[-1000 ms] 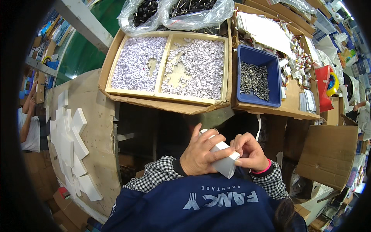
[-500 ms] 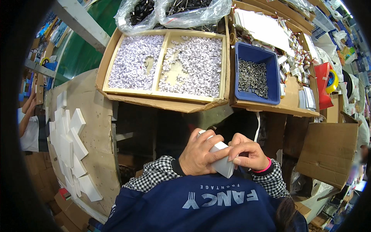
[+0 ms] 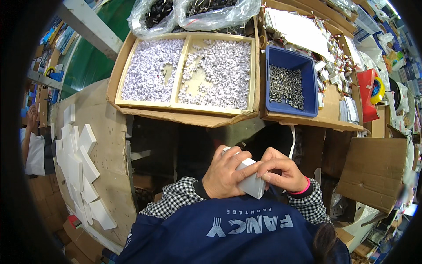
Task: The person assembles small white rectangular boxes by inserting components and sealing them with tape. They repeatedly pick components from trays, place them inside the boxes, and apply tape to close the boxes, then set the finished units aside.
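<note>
In front of me sat a shallow, pale wooden tray point(image 3: 176, 106) with two compartments, both scattered with small white curled pieces point(image 3: 147, 72); bare wood showed in patches. It rested in a brown cardboard box point(image 3: 184, 118). Just right of it, a deep blue plastic bin point(image 3: 292, 109) held small, shiny metal cylinders point(image 3: 285, 88). That bin stood in a low cardboard carton point(image 3: 332, 116) beside white blocks with thin wires point(image 3: 336, 79). Behind the tray, clear plastic bags point(image 3: 215, 19) held black parts.

Below these, close to my chest, was a slim white rectangular box point(image 3: 253, 185), tilted. My left hand point(image 3: 225, 174) gripped it from above, fingers wrapped across. My right hand point(image 3: 282, 173) was curled, thumb and forefinger at the box's right end; I cannot tell whether they pinched anything.
</note>
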Tool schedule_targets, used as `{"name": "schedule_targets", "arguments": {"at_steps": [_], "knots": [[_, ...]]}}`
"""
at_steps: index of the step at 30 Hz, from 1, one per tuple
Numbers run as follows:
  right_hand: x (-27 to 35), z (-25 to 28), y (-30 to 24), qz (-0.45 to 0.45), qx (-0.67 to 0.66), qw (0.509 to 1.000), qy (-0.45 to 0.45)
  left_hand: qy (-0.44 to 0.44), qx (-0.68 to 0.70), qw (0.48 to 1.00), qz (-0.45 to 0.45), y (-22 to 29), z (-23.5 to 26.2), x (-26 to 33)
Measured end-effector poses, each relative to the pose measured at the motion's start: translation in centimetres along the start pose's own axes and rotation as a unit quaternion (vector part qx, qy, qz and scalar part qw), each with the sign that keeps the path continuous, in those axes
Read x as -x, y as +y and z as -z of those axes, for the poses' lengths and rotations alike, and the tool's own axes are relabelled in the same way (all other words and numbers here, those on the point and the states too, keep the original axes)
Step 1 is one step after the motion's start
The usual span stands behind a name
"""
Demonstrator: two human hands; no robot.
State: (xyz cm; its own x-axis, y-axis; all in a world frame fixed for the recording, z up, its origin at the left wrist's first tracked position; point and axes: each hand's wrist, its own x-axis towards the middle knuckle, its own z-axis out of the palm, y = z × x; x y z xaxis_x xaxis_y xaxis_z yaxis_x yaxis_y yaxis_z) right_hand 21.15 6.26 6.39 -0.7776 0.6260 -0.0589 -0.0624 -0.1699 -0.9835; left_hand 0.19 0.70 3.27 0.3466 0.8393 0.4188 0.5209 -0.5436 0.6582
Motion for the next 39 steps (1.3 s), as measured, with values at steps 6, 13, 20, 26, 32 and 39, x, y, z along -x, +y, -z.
{"name": "schedule_targets", "arguments": {"at_steps": [6, 13, 20, 26, 32, 39], "knots": [[-0.4, 0.0, -0.4, 0.11, 0.128, 0.982, 0.086, 0.027, -0.112, 0.993, 0.007, -0.3, 1.1, -0.5], [-0.4, -0.1, -1.6, -0.047, 0.192, 0.978, 0.066, -0.003, -0.138, 0.99, -0.008, -0.2, 1.4, -0.4], [-0.9, 0.5, -1.2, -0.065, 0.2, 0.977, 0.043, -0.032, -0.176, 0.984, 0.013, -0.3, 1.2, -0.1], [-1.2, 1.0, 0.3, -0.064, 0.263, 0.961, 0.059, -0.06, -0.248, 0.965, 0.06, -0.1, 0.9, -0.2], [-1.4, 1.0, 0.9, -0.077, 0.125, 0.983, 0.11, -0.043, -0.165, 0.98, 0.098, -0.5, 0.7, 0.2], [-1.7, -0.7, -1.4, -0.003, 0.241, 0.96, 0.143, -0.027, -0.004, 0.993, 0.117, -1.2, 0.0, 0.6]]}}
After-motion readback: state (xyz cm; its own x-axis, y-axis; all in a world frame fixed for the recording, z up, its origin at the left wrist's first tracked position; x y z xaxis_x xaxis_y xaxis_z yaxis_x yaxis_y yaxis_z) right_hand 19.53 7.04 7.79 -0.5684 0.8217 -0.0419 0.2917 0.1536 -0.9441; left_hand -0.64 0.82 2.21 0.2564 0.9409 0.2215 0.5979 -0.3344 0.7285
